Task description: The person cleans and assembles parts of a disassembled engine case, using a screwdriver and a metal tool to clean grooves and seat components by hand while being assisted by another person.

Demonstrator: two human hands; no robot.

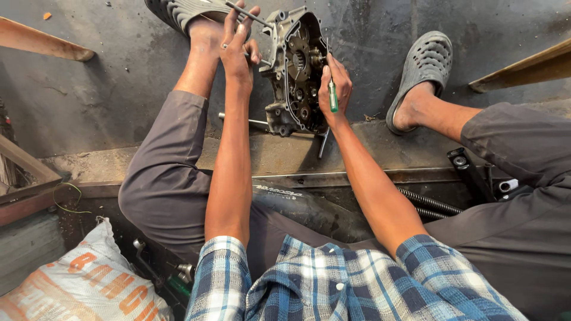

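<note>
Left hand (237, 50) bracing engine case (295, 71) at 9 o'clock edge, fingers closed on rim. Right hand (334, 89) gripping green screwdriver (333, 95), tip working gears at 3 o'clock. Best keeping case steady, tool square.

There is one view only, from a camera worn on the person's head, so nothing is shared with a second view. It looks steeply down and forward along both forearms, with the plaid shirt sleeves (333, 279) filling the bottom edge right under the lens. The left hand (237, 44) and right hand (334, 89) sit in the upper middle of the frame, at arm's length, on an engine crankcase (294, 71) standing on the dark floor (89, 95). The bent knees in grey trousers (166, 178) frame both sides, the sandalled feet reach the top edge, and a printed white sack (77, 285) sits close at the lower left corner
</note>
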